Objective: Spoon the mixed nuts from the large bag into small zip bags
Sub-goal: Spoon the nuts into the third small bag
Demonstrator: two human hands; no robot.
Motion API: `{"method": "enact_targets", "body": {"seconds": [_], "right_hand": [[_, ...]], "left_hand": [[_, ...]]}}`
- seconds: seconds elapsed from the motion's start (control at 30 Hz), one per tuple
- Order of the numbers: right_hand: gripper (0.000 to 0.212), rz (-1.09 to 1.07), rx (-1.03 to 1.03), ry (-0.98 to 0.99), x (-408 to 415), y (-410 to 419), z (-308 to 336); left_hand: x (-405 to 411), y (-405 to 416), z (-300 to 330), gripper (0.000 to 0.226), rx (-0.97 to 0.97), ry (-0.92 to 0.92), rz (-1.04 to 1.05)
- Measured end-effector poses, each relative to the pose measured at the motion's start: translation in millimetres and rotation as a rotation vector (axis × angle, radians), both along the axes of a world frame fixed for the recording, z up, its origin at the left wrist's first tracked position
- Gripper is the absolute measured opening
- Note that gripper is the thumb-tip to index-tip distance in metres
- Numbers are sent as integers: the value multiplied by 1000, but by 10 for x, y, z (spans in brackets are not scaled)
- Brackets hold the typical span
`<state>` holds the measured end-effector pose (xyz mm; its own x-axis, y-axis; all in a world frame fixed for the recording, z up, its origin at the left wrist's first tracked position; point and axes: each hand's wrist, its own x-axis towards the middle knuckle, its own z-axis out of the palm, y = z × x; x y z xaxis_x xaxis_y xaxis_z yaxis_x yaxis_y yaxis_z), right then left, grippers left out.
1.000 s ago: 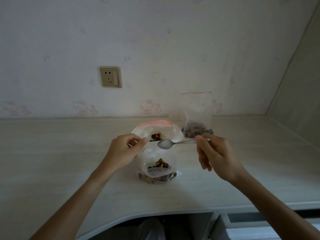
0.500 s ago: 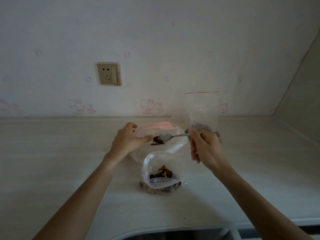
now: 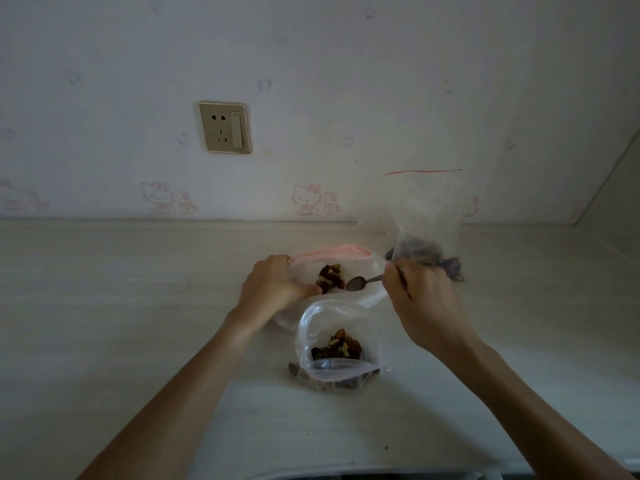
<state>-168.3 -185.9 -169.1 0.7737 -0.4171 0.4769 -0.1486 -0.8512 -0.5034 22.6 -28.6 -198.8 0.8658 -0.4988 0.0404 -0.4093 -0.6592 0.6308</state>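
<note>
1. A person's left hand grips the left rim of the large bag, a clear bag with a pink zip strip, holding its mouth open on the pale wooden counter.
2. The right hand pinches the handle of a metal spoon, fingers curled round it; the bowl of the spoon sits inside the bag's mouth, just right of a clump of mixed nuts.
3. Nearer the camera, a small zip bag lies open on the counter, partly filled with nuts.
4. Far right, a second small zip bag with a red strip stands upright against the wall, dark nuts at its bottom.
5. A brass-coloured wall socket is mounted on the cartoon-cat wallpaper, far left of the bags.
</note>
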Motion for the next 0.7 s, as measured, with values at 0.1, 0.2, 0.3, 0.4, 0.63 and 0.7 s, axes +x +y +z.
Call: {"method": "enact_targets", "body": {"seconds": [0.1, 0.2, 0.3, 0.4, 0.63, 0.7], "right_hand": [[46, -16, -4, 30, 25, 42, 15], [48, -20, 93, -16, 49, 46, -39], [46, -27, 156, -47, 71, 44, -128], [46, -8, 177, -49, 115, 63, -213], [47, 21, 333, -60, 180, 57, -332], [48, -1, 399, -78, 196, 60, -354]], "left_hand": [[-47, 4, -31, 52, 45, -47, 2], [-90, 10, -19, 50, 41, -68, 21], [-80, 13, 41, 36, -34, -16, -11], [-50, 21, 123, 16, -160, 106, -40], [-78, 8, 237, 26, -453, 483, 42], [-65, 4, 239, 27, -485, 530, 38]]}}
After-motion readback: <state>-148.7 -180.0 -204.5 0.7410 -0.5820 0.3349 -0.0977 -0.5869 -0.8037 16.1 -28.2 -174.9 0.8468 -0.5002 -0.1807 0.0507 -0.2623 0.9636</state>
